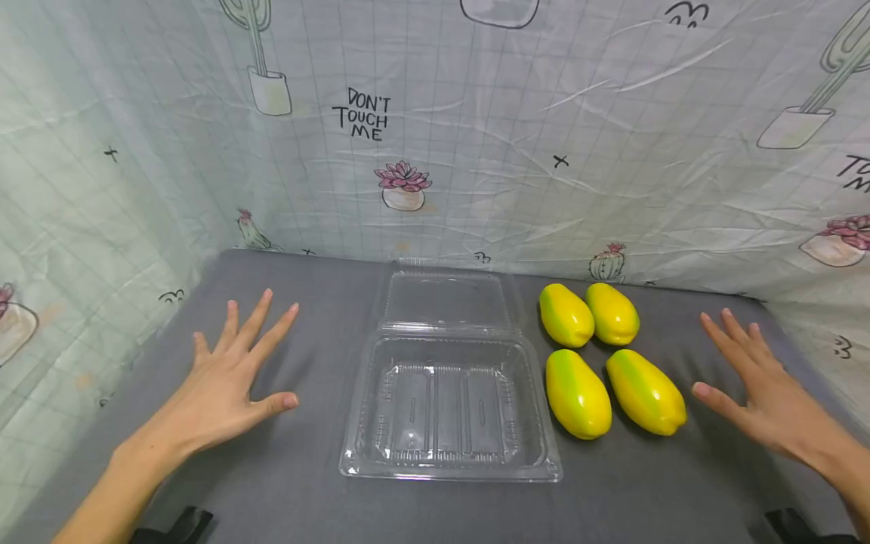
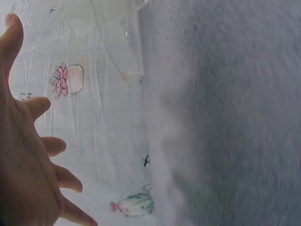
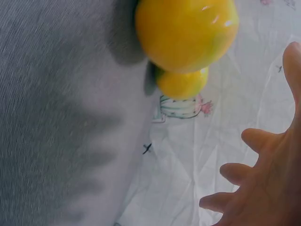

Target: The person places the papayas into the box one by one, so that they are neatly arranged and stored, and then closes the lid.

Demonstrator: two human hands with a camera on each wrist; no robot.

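A clear plastic container (image 1: 448, 472) lies with its hinged lid (image 1: 445, 298) folded back on the grey surface, and nothing is inside it. Right of it are several yellow-green fruits, two at the back (image 1: 566, 316) and two in front (image 1: 578, 394). My left hand (image 1: 220, 389) is spread above the surface left of the container, touching nothing; the left wrist view shows the same hand (image 2: 30, 160) with its fingers apart. My right hand (image 1: 775, 400) hovers right of the fruits, fingers extended and holding nothing. In the right wrist view a fruit (image 3: 186, 33) shows beside that hand (image 3: 268, 183).
A grey cloth-covered table (image 1: 285, 483) spreads under everything. Behind it and along the sides hangs a pale curtain (image 1: 476, 151) printed with cacti and words. Dark objects (image 1: 190, 523) show at the bottom edge near each forearm.
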